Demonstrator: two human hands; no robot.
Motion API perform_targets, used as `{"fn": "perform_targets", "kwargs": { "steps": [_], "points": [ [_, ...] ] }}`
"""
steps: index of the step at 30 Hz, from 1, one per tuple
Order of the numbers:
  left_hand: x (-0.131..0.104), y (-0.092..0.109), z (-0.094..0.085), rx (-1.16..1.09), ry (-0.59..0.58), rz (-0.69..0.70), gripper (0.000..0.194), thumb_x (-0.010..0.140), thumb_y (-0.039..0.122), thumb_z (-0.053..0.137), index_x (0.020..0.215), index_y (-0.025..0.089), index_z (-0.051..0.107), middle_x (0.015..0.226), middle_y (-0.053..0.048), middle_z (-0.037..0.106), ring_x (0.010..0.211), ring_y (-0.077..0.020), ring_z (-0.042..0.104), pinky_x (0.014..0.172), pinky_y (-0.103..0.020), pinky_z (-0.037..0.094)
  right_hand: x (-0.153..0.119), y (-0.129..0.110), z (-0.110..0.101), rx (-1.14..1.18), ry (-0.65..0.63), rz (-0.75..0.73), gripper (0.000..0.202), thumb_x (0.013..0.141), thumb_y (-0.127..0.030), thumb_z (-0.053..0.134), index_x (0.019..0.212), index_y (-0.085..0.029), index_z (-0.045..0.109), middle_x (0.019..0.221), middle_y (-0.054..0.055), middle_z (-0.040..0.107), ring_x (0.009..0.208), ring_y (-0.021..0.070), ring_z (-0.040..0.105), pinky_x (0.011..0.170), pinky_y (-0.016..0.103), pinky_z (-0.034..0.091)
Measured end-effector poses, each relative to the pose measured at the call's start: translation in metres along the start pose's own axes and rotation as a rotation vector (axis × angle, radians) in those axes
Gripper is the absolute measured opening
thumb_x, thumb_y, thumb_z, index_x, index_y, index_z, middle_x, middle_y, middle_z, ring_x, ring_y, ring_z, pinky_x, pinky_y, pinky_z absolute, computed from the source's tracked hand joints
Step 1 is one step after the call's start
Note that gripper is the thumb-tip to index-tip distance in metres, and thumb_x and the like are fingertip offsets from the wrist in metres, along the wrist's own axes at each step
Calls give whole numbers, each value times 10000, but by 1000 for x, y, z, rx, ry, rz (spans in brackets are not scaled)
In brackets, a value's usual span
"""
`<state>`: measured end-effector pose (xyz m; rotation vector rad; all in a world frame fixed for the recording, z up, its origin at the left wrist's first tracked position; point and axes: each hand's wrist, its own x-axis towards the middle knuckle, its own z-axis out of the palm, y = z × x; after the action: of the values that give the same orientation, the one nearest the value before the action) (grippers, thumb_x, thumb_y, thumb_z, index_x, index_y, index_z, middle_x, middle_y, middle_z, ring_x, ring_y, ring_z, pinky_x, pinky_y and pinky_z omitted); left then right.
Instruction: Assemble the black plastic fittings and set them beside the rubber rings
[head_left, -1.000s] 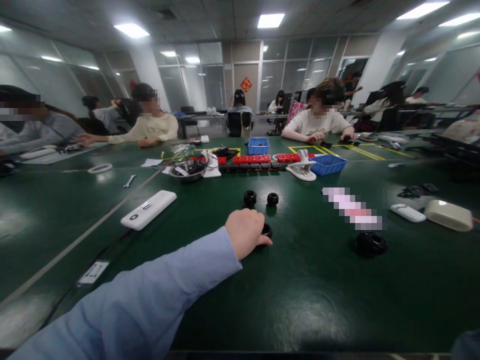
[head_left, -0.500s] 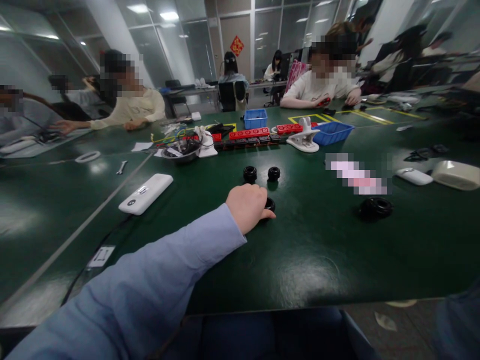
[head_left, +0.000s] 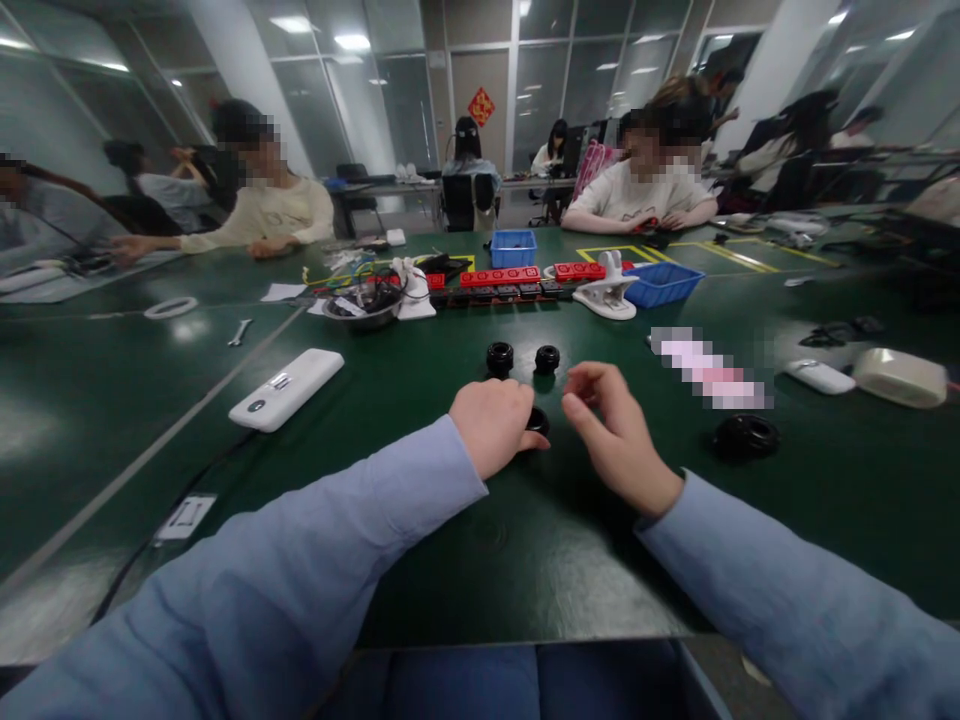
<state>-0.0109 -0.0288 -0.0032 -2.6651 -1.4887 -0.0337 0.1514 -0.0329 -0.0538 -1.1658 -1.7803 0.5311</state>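
My left hand point(head_left: 496, 425) is closed round a black wheel point(head_left: 537, 422) on the green table point(head_left: 487, 560); the fingers cover part of it. To its right, my right hand point(head_left: 619, 430) is raised with thumb and fingers apart and nothing between them. Just beyond the hands two small black wheels rest side by side, the left one point(head_left: 499, 358) behind my left hand and the right one point(head_left: 547, 359) near my right fingertips. Another black wheel point(head_left: 747, 436) lies farther right.
A white power bank point(head_left: 287, 390) with a cable lies left. Behind stand a metal bowl point(head_left: 364, 310) of wires, red blocks point(head_left: 500, 276), a white clamp point(head_left: 610, 293) and a blue bin point(head_left: 664, 285). A white case point(head_left: 900, 377) sits right. People sit across the table.
My right hand has come into view from the right and stands beside the held wheel. My left hand keeps its grip on the wheel.
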Motion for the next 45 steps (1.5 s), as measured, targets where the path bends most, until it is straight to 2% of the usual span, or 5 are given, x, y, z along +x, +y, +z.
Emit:
{"fn": "perform_targets", "kwargs": {
  "steps": [4, 8, 14, 20, 45],
  "points": [
    [1, -4, -2, -7, -36, 3, 508, 767, 589, 569, 985, 131, 589, 897, -94, 656, 859, -271, 632, 673, -323, 480, 7, 11, 9, 111, -260, 205, 474, 858, -480, 442, 1196, -147, 435, 966, 83, 572, 884, 206, 564, 795, 386, 467],
    [4, -16, -8, -46, -66, 40, 635, 702, 655, 583, 1070, 138, 585, 1009, -110, 646, 953, -290, 604, 762, -359, 480, 13, 19, 4, 81, -438, 197, 605, 759, -488, 584, 1229, -127, 462, 1080, 125, 579, 962, 252, 561, 845, 422, 449],
    [18, -41, -12, -268, -148, 455, 591, 701, 357, 731, 1225, 182, 521, 1253, -74, 549, 1159, -216, 484, 986, -304, 354, 27, 28, -9, 19, -672, 7, 450, 673, -375, 711, 1064, -172, 615, 1069, 85, 612, 995, 252, 562, 892, 406, 423],
    [28, -44, -6, -326, -247, 440, 436, 727, 207, 706, 1147, 226, 591, 1138, -36, 628, 1054, -164, 561, 911, -250, 398, 26, 31, -1, -141, -649, -73, 423, 647, -283, 754, 1036, -163, 638, 958, 76, 614, 934, 237, 556, 832, 374, 429],
    [12, -9, -7, -17, -68, 56, 385, 720, 480, 672, 951, 172, 658, 881, -56, 674, 845, -228, 631, 648, -265, 436, 13, 22, 11, -201, -473, 90, 293, 642, -359, 733, 746, -171, 533, 705, -14, 555, 642, 141, 505, 559, 249, 343]
  ]
}}
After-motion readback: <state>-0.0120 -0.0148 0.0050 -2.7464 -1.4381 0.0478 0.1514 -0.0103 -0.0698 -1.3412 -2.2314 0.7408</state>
